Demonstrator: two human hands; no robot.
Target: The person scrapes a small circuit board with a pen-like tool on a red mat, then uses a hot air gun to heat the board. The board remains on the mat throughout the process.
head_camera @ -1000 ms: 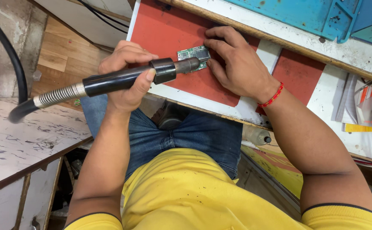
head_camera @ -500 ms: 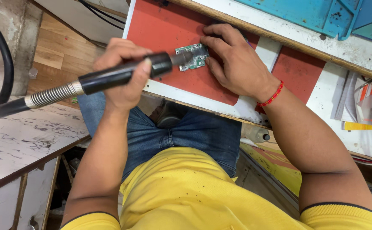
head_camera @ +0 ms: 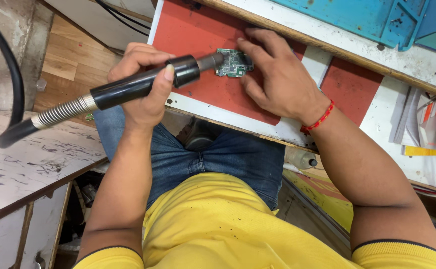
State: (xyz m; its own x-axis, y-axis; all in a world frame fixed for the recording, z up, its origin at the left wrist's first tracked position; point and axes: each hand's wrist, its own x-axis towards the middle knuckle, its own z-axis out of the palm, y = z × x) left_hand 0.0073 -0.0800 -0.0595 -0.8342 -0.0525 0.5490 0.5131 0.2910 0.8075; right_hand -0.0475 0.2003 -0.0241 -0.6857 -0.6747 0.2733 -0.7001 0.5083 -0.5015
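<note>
Because the small green circuit board (head_camera: 234, 63) is thin and light, it looks easy to slide and easy to break, so I think it is best held by its bare edges, not by the tiny parts on top. It is flat and stiff, green with little silver bits, and it lies on the red mat (head_camera: 193, 45) on the surface (head_camera: 297, 134). The right hand (head_camera: 277, 79) rests over the mat, its fingers pressing the board's edge to keep it down. The left hand (head_camera: 145, 87) has its grip closed around a black hot air wand (head_camera: 143, 83), whose metal tip sits just beside the board.
</note>
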